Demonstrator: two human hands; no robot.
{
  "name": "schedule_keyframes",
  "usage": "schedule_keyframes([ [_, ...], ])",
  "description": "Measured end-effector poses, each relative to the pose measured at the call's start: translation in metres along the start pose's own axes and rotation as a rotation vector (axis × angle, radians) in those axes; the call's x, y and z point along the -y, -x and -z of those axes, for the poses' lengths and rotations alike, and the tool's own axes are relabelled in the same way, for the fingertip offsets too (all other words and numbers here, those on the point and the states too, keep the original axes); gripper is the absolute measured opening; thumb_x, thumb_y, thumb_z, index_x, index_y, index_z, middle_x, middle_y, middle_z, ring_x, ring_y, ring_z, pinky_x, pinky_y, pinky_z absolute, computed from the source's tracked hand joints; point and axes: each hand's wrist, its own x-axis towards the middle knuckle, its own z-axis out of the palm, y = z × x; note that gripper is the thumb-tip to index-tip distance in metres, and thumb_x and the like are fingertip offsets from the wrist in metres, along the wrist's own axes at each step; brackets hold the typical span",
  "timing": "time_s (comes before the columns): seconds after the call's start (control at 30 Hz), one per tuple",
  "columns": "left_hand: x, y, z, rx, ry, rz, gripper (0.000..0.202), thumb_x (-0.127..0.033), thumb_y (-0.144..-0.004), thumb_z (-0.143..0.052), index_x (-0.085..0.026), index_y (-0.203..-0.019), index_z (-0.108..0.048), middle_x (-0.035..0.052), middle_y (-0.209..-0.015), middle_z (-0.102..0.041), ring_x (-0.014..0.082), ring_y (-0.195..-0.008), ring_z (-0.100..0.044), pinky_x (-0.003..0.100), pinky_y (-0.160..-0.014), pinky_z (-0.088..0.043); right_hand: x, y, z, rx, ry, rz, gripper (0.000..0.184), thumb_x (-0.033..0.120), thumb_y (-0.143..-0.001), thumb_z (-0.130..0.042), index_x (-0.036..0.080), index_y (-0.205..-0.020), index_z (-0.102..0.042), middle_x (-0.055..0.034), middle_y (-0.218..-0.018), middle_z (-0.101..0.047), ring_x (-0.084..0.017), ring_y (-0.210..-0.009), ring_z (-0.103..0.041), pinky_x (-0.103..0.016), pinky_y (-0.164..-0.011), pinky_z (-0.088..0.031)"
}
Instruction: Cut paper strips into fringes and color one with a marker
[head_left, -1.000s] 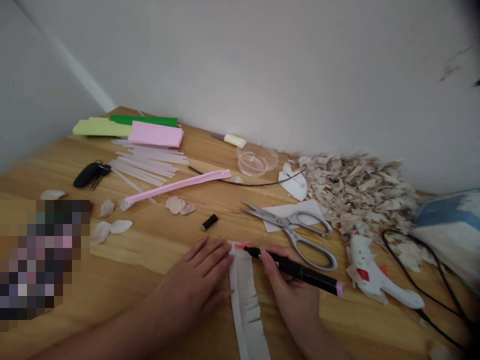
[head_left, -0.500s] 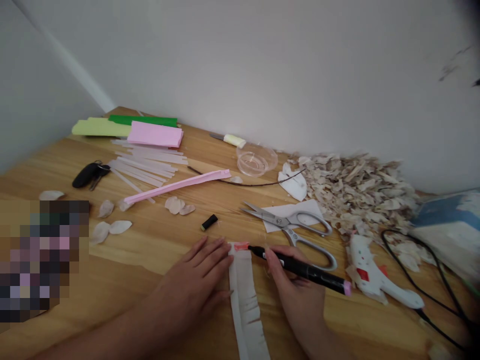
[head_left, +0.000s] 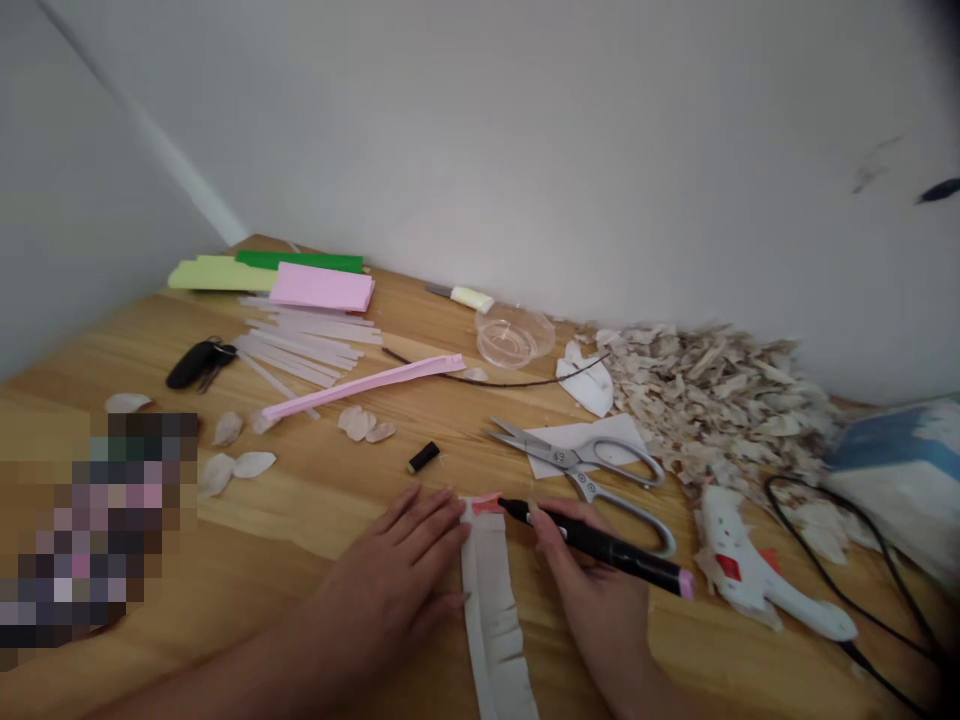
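My left hand [head_left: 397,575] lies flat with fingers spread on the wooden table [head_left: 315,510], pressing the left edge of a white fringed paper strip [head_left: 495,620]. My right hand [head_left: 592,590] is closed around a black marker with a pink end [head_left: 600,548]. The marker's tip touches the strip's far end, where a red-pink patch [head_left: 486,505] is coloured in. A small black marker cap [head_left: 424,457] lies just beyond my left fingers.
Scissors [head_left: 592,468] lie on white paper right of the strip, a white glue gun [head_left: 757,580] with black cord beyond. A pile of paper scraps [head_left: 720,400], a clear dish [head_left: 514,335], a pink strip [head_left: 360,385], glue sticks [head_left: 300,345], coloured paper stacks [head_left: 300,280], keys [head_left: 196,362] and petals [head_left: 232,465].
The marker tip shifted slightly right along the strip's coloured end, and the view tilted so everything sits a little lower. My left hand stays pressed flat.
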Motion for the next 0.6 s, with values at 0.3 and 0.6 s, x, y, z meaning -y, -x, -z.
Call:
schedule_keyframes([
  [0.3,-0.0009,0.0023,-0.0036,-0.003,0.126,0.062,0.045,-0.039,-0.090,-0.040,-0.014,-0.127,-0.046,0.0096,-0.137,-0.045,0.0248,-0.129,-0.036,0.049,-0.106,-0.030,-0.0007,0.0034,-0.0051,0.130,-0.029,0.021,0.020,0.038,-0.079,-0.059,0.020,-0.087,-0.062,-0.0027,-0.081,-0.066,-0.016,-0.071,-0.062,-0.026,-0.067,-0.054],
  [0.6,-0.0021,0.0023,-0.0040,-0.024,0.147,0.071,0.046,-0.042,-0.091,-0.035,-0.014,-0.126,-0.047,0.0092,-0.135,-0.047,0.0239,-0.128,-0.037,0.047,-0.107,-0.029,-0.0039,0.0037,0.0002,0.098,-0.027,-0.004,0.025,0.041,-0.080,-0.055,0.017,-0.087,-0.059,-0.0046,-0.074,-0.062,-0.016,-0.062,-0.058,-0.027,-0.059,-0.050],
])
